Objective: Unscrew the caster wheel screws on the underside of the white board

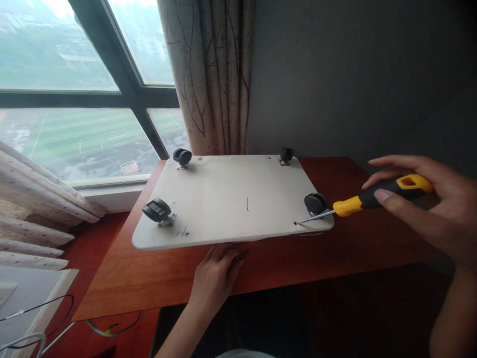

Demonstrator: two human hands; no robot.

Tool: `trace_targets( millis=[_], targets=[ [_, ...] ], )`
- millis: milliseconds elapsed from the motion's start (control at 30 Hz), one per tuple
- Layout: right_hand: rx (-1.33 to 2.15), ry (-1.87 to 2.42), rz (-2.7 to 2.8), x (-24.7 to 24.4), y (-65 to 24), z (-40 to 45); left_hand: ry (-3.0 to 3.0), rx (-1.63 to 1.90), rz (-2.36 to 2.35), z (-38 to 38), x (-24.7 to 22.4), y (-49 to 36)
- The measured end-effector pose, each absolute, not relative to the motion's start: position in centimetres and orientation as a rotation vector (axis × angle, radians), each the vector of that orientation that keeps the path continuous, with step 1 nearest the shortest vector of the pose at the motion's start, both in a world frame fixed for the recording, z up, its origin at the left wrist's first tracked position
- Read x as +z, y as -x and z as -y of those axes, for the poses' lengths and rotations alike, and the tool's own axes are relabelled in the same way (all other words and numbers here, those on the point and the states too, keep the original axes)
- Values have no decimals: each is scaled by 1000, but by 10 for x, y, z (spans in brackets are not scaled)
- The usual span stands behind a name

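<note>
Right grip (441, 201) — one screwdriver (372, 195) — four casters (157, 210)

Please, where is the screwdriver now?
In the head view, the screwdriver is on the right, in the right hand, its tip by the white board's near-right hole.

4 casters (157, 211) atop board (223, 199) on table (164, 273)

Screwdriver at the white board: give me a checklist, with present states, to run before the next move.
1. Screwdriver held in the right hand: ok.
2. Screwdriver tip close to the hole at the near edge: ok.
3. Tip seated in a screw: cannot tell.
4. Left hand away from the tip: ok.
5. White board flat on the table: cannot tell.
</note>
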State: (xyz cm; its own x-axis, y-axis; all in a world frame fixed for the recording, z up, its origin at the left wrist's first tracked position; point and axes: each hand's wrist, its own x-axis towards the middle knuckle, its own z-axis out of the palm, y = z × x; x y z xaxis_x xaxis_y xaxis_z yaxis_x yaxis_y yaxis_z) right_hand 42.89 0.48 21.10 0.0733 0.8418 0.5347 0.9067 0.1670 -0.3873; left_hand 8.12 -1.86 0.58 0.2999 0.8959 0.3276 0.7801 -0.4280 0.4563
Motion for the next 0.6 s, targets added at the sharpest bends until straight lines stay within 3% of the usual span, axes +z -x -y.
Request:
trace_targets(
  millis=[600],
  targets=[
    [-131, 1638, 1804, 218, -405, -13, -2067, 1099, -1396, 26, 10, -74]
  ],
)
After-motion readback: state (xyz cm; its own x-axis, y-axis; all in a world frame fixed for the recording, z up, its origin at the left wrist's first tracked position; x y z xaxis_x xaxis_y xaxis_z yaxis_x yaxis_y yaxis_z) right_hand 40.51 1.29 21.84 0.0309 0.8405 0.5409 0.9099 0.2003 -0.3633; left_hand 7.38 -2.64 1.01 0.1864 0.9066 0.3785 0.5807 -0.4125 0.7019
